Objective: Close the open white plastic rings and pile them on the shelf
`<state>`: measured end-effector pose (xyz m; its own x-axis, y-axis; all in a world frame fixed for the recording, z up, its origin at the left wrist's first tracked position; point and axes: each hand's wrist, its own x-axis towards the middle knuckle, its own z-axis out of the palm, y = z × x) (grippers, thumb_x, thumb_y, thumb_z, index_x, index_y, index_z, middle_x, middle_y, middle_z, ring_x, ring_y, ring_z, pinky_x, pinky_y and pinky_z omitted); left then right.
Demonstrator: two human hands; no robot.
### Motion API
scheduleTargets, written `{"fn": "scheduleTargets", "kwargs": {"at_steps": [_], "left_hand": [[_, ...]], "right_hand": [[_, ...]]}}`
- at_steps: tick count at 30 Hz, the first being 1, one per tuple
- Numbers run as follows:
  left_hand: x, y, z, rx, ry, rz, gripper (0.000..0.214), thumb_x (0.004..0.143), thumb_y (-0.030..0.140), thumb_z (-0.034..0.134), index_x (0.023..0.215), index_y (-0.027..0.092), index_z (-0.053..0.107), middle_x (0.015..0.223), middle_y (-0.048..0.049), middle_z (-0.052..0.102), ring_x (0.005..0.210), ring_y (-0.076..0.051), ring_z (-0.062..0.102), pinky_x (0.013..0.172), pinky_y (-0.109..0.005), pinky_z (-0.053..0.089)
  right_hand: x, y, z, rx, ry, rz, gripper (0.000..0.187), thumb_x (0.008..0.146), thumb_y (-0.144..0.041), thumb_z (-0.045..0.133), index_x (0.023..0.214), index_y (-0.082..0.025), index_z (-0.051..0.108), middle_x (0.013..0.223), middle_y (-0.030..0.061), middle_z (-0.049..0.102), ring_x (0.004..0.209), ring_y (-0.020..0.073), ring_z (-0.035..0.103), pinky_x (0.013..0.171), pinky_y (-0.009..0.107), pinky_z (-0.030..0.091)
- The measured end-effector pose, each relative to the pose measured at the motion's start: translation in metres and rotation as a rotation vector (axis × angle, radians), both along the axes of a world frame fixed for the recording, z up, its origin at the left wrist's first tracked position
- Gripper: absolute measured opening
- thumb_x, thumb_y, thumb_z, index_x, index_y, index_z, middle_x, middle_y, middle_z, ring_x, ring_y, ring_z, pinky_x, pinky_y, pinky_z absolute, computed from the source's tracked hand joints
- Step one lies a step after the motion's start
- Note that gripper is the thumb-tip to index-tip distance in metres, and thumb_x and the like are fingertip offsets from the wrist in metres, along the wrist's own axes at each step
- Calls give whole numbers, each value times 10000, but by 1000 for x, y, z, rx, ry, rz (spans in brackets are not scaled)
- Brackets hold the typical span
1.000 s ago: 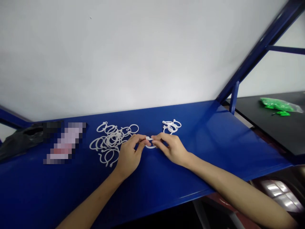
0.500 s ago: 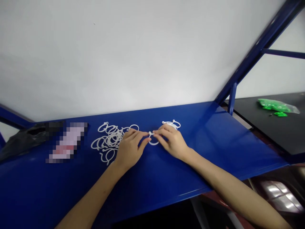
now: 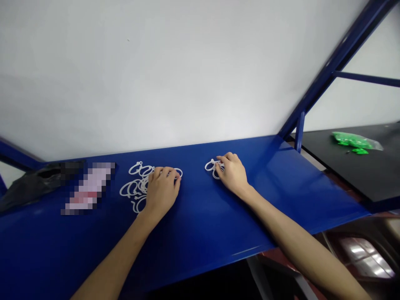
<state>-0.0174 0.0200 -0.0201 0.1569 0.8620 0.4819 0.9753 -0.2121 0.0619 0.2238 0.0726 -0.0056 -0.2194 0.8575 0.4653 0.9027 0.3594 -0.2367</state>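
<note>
My left hand (image 3: 164,189) lies over the right part of a loose pile of white plastic rings (image 3: 128,189). Its fingers bend down with small gaps between them, and the fingertips are partly hidden. Just beyond the thumb, a single ring (image 3: 179,171) shows its curve. Farther right, my right hand (image 3: 233,173) is closed at a small group of white rings (image 3: 209,166), with thumb and fingers round a ring. Some rings have an open gap and small knobs at their ends. The hand covers part of this group.
A blue tabletop (image 3: 200,225) meets a pale wall. On the left lie a black plastic bag (image 3: 31,183) and a blurred pink and white packet (image 3: 90,183). Blue frame posts (image 3: 300,131) stand at right, beside a black table (image 3: 350,171) with a bag of green pieces (image 3: 354,140).
My hands have moved apart from the ring they both held. The left has gone left over the pile; the right has shifted slightly right to the small group, taking the ring there.
</note>
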Motion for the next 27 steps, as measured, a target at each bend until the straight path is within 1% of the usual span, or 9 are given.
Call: {"fn": "scheduleTargets", "kwargs": {"at_steps": [3, 6, 8, 11, 15, 19, 21, 23, 27], "left_hand": [[1, 0, 3, 71, -61, -57, 120, 923, 243, 590, 889, 204, 698, 1000, -87, 686, 987, -284, 533, 869, -448, 460], [4, -4, 8, 167, -125, -174, 140, 939, 251, 590, 923, 202, 720, 1015, -90, 642, 973, -251, 520, 879, -410, 478], [8, -8, 11, 212, -157, -260, 152, 943, 251, 594, 952, 218, 742, 1000, -85, 609, 946, -228, 508, 852, -377, 486], [14, -15, 15, 230, -191, -371, 178, 942, 223, 596, 919, 274, 766, 927, -54, 588, 882, -198, 495, 790, -329, 483], [18, -21, 15, 212, -211, -412, 268, 965, 204, 549, 873, 325, 770, 908, -28, 607, 874, -178, 530, 790, -316, 484], [21, -22, 16, 188, -342, -362, 179, 963, 238, 559, 1012, 268, 728, 978, -45, 644, 931, -181, 592, 842, -331, 507], [23, -22, 17, 122, -469, -247, 166, 943, 308, 597, 1042, 214, 691, 980, -56, 665, 920, -190, 618, 829, -336, 520], [25, -22, 19, -43, -581, -164, 200, 941, 369, 589, 1004, 209, 690, 923, -37, 697, 837, -182, 642, 766, -321, 527], [26, -24, 21, -361, -740, -149, 326, 972, 462, 507, 881, 246, 735, 806, 9, 739, 698, -161, 660, 704, -302, 519]], "right_hand": [[0, -6, 3, 52, 18, 49, 273, 970, -255, 551, 1155, -142, 717, 1010, 133, 656, 941, 281, 577, 850, 419, 516], [-2, -16, 8, 80, 106, 184, 280, 993, -265, 526, 1179, -144, 697, 1030, 128, 657, 950, 269, 580, 855, 424, 522], [-6, -25, 11, 38, 209, 332, 274, 1006, -301, 528, 1192, -169, 679, 1025, 107, 665, 957, 246, 599, 870, 415, 525], [-13, -36, 12, -127, 403, 518, 279, 990, -333, 579, 1223, -190, 635, 956, 60, 684, 883, 194, 640, 833, 366, 540], [-20, -43, 6, -303, 639, 581, 272, 977, -270, 575, 1236, -188, 579, 843, 7, 662, 724, 133, 632, 694, 271, 541], [-19, -42, 4, -289, 699, 585, 323, 980, -223, 521, 1302, -213, 546, 811, -10, 621, 703, 125, 609, 653, 254, 529], [-18, -42, 5, -272, 693, 571, 311, 983, -224, 515, 1288, -220, 570, 804, -12, 615, 701, 122, 603, 656, 253, 527], [-17, -42, 5, -270, 704, 567, 305, 977, -229, 528, 1277, -218, 580, 802, -14, 617, 700, 119, 609, 659, 249, 528], [-19, -43, 2, -287, 714, 560, 209, 972, -256, 560, 1172, -205, 589, 798, -11, 648, 692, 117, 632, 657, 245, 532]]}}
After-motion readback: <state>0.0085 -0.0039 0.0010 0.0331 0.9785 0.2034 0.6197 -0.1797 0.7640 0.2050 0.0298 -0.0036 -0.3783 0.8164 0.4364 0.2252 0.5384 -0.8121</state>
